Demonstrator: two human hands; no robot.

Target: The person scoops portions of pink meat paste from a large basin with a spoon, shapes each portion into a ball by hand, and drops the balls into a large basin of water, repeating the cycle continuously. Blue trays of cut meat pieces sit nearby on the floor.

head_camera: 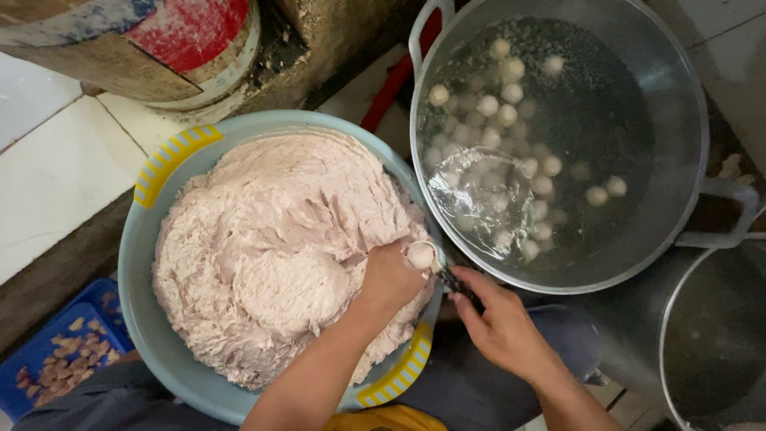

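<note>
Lower centre of the frame: left hand (391, 279) fisted in pale pink meat paste (271, 247), a round ball of paste (420, 255) squeezed out at the top of the fist. Right hand (503, 327) just beside it, fingers closed on the dark handle of a spoon (448, 275) whose bowl meets the ball

Light blue plastic basin (132, 271) with yellow striped handles fills the middle left, heaped high with paste

Upper right: large metal pot (678, 96) of water, many whitish meatballs (511, 92) already floating or sunk in it, one more on the spoon side waiting to join

Judging by the mound, most of the paste is unshaped; a few dozen balls done, far more left

Blue crate (48, 335) with brownish scraps lower left; a second pot (710, 335) at lower right edge
</note>
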